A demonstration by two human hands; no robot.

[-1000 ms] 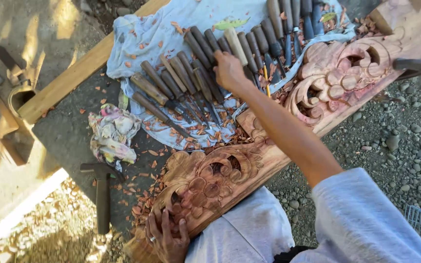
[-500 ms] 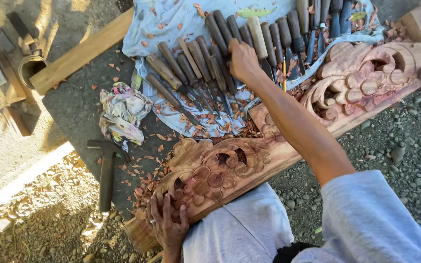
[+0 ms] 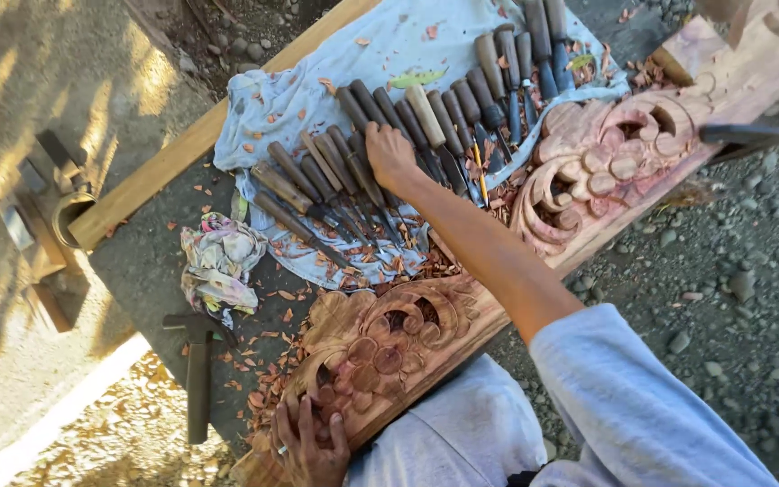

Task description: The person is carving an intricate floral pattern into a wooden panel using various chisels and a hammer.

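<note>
**Technician A:** State the position of the right hand (image 3: 388,155).

**Technician B:** The right arm is extended across the carved wooden panel (image 3: 462,298). The hand rests, fingers curled, on the row of wooden-handled chisels (image 3: 367,171). The pictures do not show whether it has closed on one handle or only touches them.

**Technician A:** Location of the chisels?

**Technician B:** They lie side by side on a pale blue cloth (image 3: 317,99) spread over the far part of the bench (image 3: 151,261). A second group with darker handles lies toward the far right corner of the cloth.

**Technician A:** Left hand (image 3: 308,442)?

**Technician B:** It lies flat on the near end of the panel, fingers spread and pressed onto the carved wood; it holds no tool.

**Technician A:** Surrounding items?

**Technician B:** A crumpled patterned rag (image 3: 220,261) lies just beside the cloth's near left edge. A dark hammer (image 3: 197,361) lies near the bench's near edge. Wood chips (image 3: 268,361) are scattered between hammer and panel. A plain timber beam (image 3: 191,144) runs along the left edge of the cloth.
</note>
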